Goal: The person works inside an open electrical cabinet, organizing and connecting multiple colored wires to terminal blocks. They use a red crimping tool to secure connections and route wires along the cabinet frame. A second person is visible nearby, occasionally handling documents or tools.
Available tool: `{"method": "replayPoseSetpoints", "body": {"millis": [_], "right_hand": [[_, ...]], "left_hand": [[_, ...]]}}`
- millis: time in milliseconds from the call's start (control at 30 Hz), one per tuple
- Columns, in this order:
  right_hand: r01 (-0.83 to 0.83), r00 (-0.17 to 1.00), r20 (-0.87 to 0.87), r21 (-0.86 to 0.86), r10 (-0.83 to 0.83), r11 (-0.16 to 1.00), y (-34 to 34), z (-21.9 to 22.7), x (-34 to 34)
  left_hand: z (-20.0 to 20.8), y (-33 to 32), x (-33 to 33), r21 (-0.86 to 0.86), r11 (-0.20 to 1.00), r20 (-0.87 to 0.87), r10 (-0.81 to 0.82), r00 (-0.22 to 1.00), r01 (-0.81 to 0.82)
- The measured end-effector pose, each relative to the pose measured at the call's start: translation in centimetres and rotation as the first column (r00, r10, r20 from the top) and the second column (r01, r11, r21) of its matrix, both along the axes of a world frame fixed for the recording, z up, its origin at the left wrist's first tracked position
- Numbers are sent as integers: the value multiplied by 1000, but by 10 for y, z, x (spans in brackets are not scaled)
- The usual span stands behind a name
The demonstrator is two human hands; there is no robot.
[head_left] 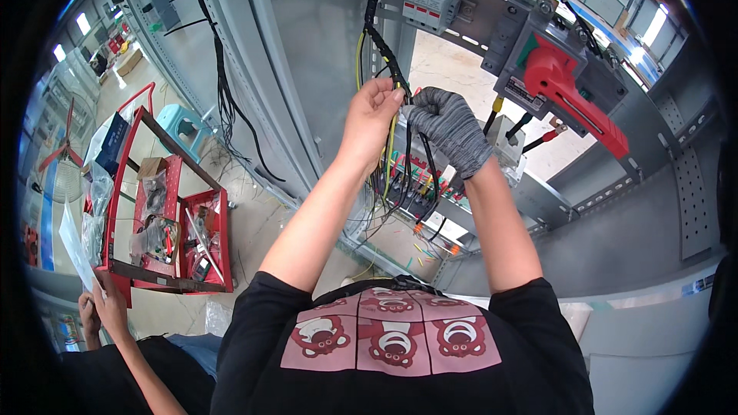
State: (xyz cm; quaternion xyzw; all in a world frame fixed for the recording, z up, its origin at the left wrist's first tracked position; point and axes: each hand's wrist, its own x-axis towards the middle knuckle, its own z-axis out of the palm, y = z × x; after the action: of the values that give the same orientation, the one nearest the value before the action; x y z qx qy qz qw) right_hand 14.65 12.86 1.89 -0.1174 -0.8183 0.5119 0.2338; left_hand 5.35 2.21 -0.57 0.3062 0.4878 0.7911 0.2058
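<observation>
A black-wrapped wire bundle (380, 42) runs down inside a grey metal cabinet. My bare left hand (372, 121) pinches it at mid-height, thumb and fingertips together. Close on its right, my right hand (449, 127), in a grey knit glove, has its fingers curled round the same bundle. Anything small between the fingertips is hidden. Loose black and yellow-green wires hang below both hands, in front of a row of terminal blocks (419, 184). Up and to the right is a switch with a red rotary handle (565, 84). White fuse holders (430, 1) sit above my hands.
A second black wire bundle (221, 69) hangs along the left cabinet frame. Beyond it stand a red tool cart (223, 242) and a light-blue stool (184, 124). At lower left, another person's hand (111, 307) holds a paper sheet (73, 246). Perforated metal rails (600, 196) cross at right.
</observation>
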Motion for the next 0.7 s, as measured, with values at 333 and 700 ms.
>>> {"method": "replayPoseSetpoints", "body": {"millis": [333, 700], "right_hand": [[-34, 998, -59, -203, 22, 979, -15, 6, 9], [47, 999, -21, -135, -50, 990, -25, -2, 7]], "left_hand": [[10, -21, -9, 138, 961, 131, -256, 958, 238], [10, -25, -8, 114, 969, 131, -233, 964, 219]]}}
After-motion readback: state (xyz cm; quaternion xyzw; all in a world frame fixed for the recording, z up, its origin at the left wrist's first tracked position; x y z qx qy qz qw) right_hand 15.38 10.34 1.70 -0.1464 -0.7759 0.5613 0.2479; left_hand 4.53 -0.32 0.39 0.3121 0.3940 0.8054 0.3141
